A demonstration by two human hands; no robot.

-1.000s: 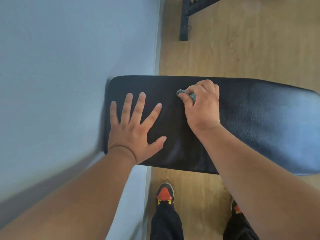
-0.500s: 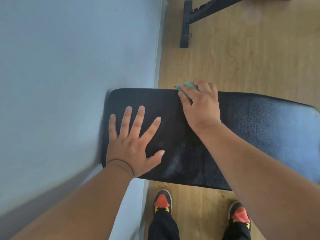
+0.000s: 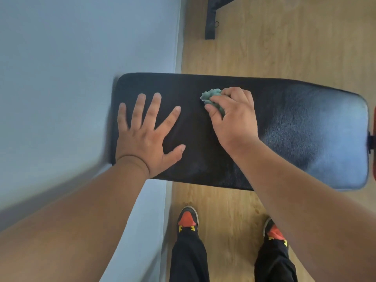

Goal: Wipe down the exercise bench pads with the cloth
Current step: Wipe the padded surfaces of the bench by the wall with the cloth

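Two hands on the black bench pad (image 3: 295,127); right hand (image 3: 234,119) has fingers and thumb curled round a bunched teal cloth (image 3: 211,97), pressing it onto the pad's top face; cloth pokes out past the knuckles on the thumb side, rest hidden under the palm; grip sits roughly mid-pad, nearer the far edge than the near one; left hand (image 3: 146,131) lies just left of the grip, flat, fingers spread and straight, palm down on the pad, holding nothing; a gap of bare pad between its index finger and the cloth; pad's left end meets the pale blue wall (image 3: 71,68), well left of the grip; glossy stretch of pad runs right of the grip; wooden floor (image 3: 284,47) beyond and below; black frame leg (image 3: 210,21) on floor far beyond the grip; two shoes (image 3: 188,218) with orange toes below the grip, near side.
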